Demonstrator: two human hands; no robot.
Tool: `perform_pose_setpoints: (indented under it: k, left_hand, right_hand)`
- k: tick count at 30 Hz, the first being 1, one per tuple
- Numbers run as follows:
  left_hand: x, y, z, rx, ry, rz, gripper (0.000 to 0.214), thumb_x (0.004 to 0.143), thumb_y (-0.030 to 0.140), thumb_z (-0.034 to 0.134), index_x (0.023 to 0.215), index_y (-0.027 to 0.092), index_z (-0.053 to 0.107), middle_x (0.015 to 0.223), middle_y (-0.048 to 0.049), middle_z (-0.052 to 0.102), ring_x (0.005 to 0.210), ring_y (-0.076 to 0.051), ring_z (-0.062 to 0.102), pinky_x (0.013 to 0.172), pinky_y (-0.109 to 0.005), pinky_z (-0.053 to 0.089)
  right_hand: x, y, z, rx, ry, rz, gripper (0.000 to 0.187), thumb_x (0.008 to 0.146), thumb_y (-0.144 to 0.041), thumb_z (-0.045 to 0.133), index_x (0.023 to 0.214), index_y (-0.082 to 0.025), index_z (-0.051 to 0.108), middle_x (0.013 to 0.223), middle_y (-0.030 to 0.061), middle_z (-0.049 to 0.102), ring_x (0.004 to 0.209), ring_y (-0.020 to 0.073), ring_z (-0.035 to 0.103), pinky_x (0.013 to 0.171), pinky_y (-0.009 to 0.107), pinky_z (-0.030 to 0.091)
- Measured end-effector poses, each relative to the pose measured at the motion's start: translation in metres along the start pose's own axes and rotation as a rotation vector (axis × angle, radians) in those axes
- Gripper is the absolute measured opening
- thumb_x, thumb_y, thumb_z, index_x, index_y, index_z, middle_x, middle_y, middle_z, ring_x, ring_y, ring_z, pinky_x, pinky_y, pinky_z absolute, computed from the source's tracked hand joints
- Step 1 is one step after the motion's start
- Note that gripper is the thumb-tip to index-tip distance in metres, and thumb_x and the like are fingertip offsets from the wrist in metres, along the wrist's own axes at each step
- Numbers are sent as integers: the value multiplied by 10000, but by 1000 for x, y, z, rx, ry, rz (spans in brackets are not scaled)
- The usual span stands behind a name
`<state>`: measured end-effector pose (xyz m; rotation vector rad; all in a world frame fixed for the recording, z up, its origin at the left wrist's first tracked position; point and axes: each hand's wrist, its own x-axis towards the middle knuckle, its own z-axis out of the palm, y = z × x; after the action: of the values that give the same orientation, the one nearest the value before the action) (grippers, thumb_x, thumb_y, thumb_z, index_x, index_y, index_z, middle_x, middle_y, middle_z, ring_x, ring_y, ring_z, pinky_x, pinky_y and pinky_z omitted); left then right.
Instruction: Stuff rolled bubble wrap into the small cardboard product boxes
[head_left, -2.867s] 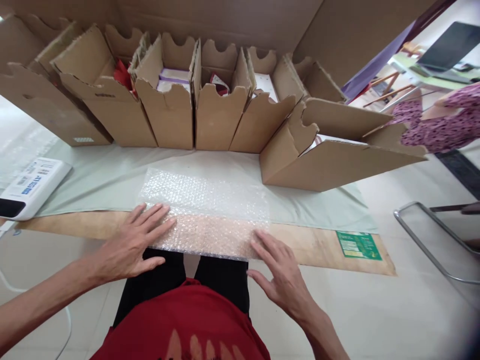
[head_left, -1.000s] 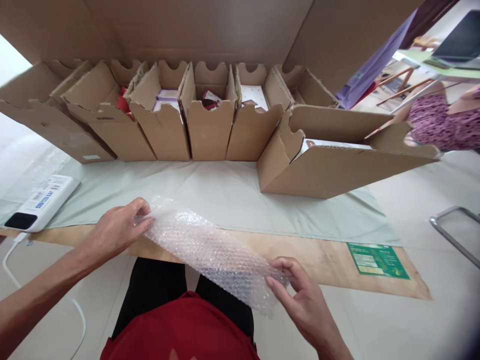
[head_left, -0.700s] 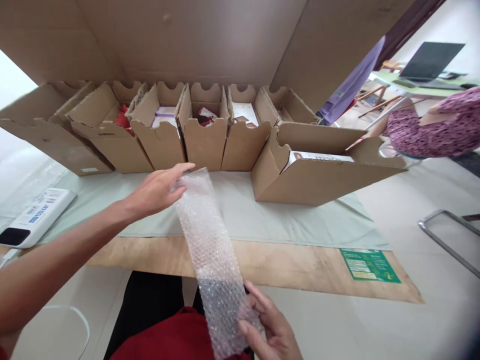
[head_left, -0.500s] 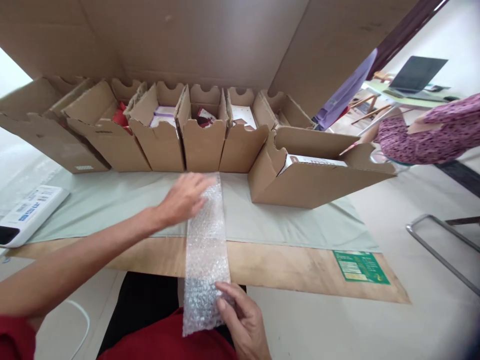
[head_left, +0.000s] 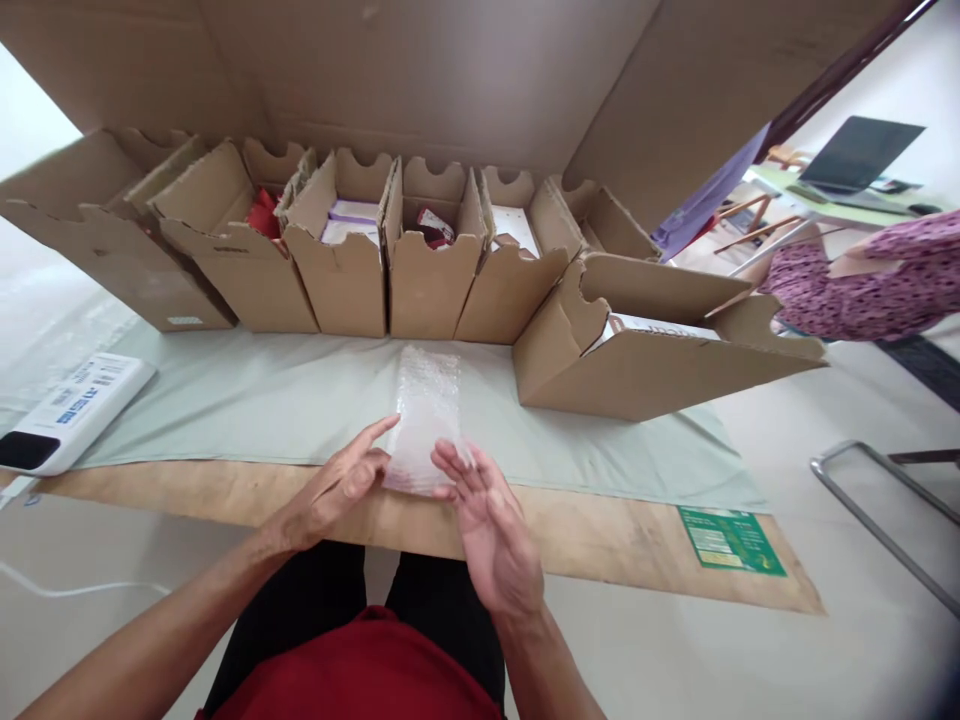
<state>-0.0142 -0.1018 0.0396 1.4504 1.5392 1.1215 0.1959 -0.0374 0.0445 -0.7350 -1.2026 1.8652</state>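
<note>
A clear strip of bubble wrap (head_left: 429, 410) lies on the pale green cloth (head_left: 240, 400), its near end reaching the bare wooden edge. My left hand (head_left: 345, 485) is at its lower left corner, fingers apart and pointing inward. On the other side my right hand (head_left: 491, 525) is turned palm inward, its fingers stretched out beside the strip's right edge. Neither hand grips the wrap; whether the fingertips touch it I cannot tell. Behind the strip stands a cardboard bin (head_left: 427, 290) with small dark red and white packets inside.
More cardboard bins (head_left: 345, 290) line the back, some holding red or white-and-purple items. An angled bin (head_left: 660, 370) with a white box stands right. A white device with a dark display (head_left: 82, 410) sits left. Another person's patterned sleeve (head_left: 885, 260) shows near a laptop (head_left: 859, 155).
The bubble wrap's near part, which hung over the table edge, is now folded up onto the table. My right hand has let go of it; my left hand has come back toward me.
</note>
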Motion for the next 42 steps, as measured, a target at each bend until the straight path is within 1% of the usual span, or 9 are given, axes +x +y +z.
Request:
perform_pose_setpoints:
  k: [3, 9, 13, 20, 29, 32, 35, 37, 42]
  left_hand:
    - [-1, -3, 19, -151, 108, -91, 681, 982, 416, 546, 1573, 153, 334, 751, 9, 635, 751, -172, 634, 794, -329, 527]
    - [4, -3, 36, 112, 381, -46, 516, 910, 287, 589, 1410, 165, 547, 793, 1, 677, 868, -182, 666, 911, -343, 521]
    - [10, -7, 28, 290, 358, 33, 418, 915, 270, 577, 1318, 175, 634, 816, -24, 688, 790, -184, 660, 808, -339, 549]
    - [9, -9, 25, 470, 312, 201, 351, 967, 221, 543, 1302, 216, 648, 849, -39, 699, 799, -196, 637, 787, -348, 525]
    - [15, -17, 25, 764, 340, 213, 417, 934, 242, 620, 1344, 181, 584, 1098, -125, 664, 963, -266, 628, 851, -416, 514]
    - [9, -10, 16, 777, 335, 292, 448, 917, 298, 668, 1342, 184, 581, 1325, -187, 586, 1163, -322, 595, 966, -479, 508]
    - [-2, -2, 5, 765, 156, 466, 419, 891, 317, 711, 1279, 182, 627, 1467, -195, 537, 1379, -388, 466, 1100, -555, 423]
    - [-7, 1, 0, 743, 73, 532, 274, 898, 231, 686, 1167, 185, 673, 1384, -161, 629, 1373, -372, 488, 1110, -549, 406]
    - [-8, 0, 2, 500, 122, 437, 186, 914, 81, 572, 1013, 188, 687, 956, -51, 764, 1058, -236, 679, 951, -397, 504]
  right_hand:
    - [16, 6, 4, -30, 27, 85, 650, 965, -536, 553, 1532, -245, 425, 1534, 161, 520, 1409, 331, 506, 1060, 544, 505]
    - [13, 14, 8, -18, 63, 90, 671, 941, -485, 651, 1525, -267, 404, 1562, 147, 486, 1445, 304, 467, 1140, 530, 456]
    - [4, 16, 8, -129, 30, -45, 508, 972, -397, 634, 1447, -280, 499, 1552, 121, 501, 1440, 290, 471, 1123, 501, 478]
    - [-2, 10, -7, -783, -18, -422, 350, 1004, -219, 536, 1342, -288, 594, 1423, 84, 618, 1385, 264, 517, 1150, 513, 434]
    - [8, 16, -10, -1400, -241, -461, 464, 917, -126, 548, 1380, -154, 566, 1468, 176, 569, 1395, 364, 478, 1055, 567, 464]
    - [13, 14, -13, -1489, -296, -505, 424, 964, -75, 465, 1357, -174, 589, 1447, 162, 594, 1380, 341, 496, 1022, 530, 482]
    - [18, 6, -15, -1505, -347, -589, 384, 984, -55, 423, 1277, -175, 640, 1371, 151, 652, 1286, 325, 569, 1001, 512, 478]
    - [18, -3, -14, -1453, -372, -610, 352, 1000, -58, 404, 1195, -168, 676, 1230, 137, 721, 1131, 294, 642, 955, 482, 486]
    - [17, -17, -15, -1209, -309, -524, 202, 1026, -260, 559, 1171, -214, 693, 1021, 73, 766, 915, 239, 685, 867, 409, 511]
